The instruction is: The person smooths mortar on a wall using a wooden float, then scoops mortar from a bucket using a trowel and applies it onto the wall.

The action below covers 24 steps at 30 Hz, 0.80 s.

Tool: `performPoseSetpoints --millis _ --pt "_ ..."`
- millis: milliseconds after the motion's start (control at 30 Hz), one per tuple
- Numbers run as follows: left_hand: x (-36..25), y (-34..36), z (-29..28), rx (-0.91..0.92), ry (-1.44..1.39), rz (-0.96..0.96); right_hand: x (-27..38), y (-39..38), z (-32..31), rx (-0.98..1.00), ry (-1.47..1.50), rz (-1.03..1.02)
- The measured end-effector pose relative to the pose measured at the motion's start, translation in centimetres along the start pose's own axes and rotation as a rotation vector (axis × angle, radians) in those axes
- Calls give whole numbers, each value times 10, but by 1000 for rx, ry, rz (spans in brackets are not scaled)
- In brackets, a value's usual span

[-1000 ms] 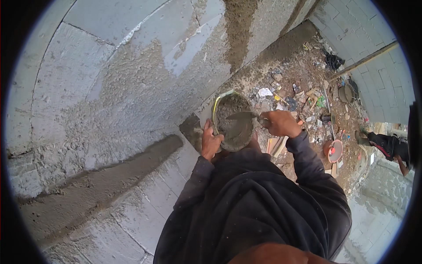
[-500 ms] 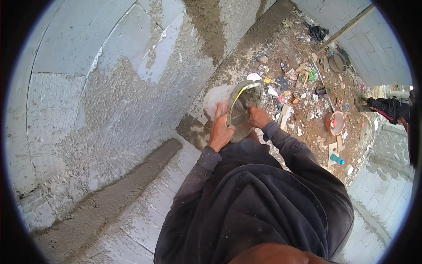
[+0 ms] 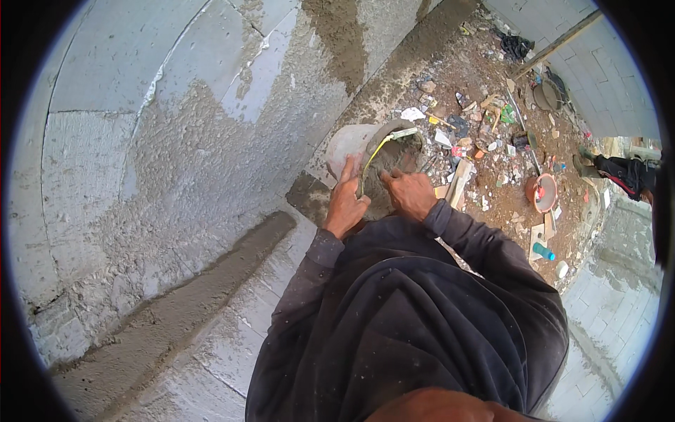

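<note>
A pale, mortar-smeared bucket (image 3: 346,146) lies tilted in front of me, its mouth toward the right. Its thin yellow-white handle (image 3: 394,138) runs along the opening. Wet grey mortar (image 3: 402,153) coats the inside. My left hand (image 3: 344,205) is closed on the near left side of the rim, thumb and fingers on either side. My right hand (image 3: 410,193) is at the bucket's mouth with its fingers curled in. Whatever it grips is hidden by the hand and the mortar.
A block wall (image 3: 190,155) with patchy mortar rises on the left. A mortar-topped ledge (image 3: 190,295) runs below it. Rubble, a plank (image 3: 458,183), an orange bucket (image 3: 541,193) and a blue bottle (image 3: 543,251) lie rightward. Another person's legs (image 3: 619,172) show far right.
My right hand has moved left, farther across the bucket's mouth. My left hand has stayed on the rim, and the bucket's opening has turned slightly.
</note>
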<state>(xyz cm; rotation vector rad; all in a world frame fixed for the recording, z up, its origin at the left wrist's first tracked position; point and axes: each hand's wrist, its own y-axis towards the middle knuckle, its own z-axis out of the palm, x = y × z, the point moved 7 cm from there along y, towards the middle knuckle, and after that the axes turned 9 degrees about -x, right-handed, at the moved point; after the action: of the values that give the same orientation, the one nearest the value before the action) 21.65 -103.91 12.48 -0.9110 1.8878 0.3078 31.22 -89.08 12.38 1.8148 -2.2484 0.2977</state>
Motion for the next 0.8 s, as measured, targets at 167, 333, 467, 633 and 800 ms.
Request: performPoseSetpoints --millis 167,333,467,633,800 --pt "-18 1 -1 -79 21 22 -55 9 9 -77 -80 55" --pt "-4 2 4 -89 8 88 -65 -31 95 179 -149 -30" --pt "-14 0 14 -108 16 33 -45 -10 -9 -217 17 -68" --pt "-38 8 30 -1 94 48 -119 -5 81 186 -108 132" --pt "-14 14 21 -8 -3 21 -150 -22 168 107 473 -19"
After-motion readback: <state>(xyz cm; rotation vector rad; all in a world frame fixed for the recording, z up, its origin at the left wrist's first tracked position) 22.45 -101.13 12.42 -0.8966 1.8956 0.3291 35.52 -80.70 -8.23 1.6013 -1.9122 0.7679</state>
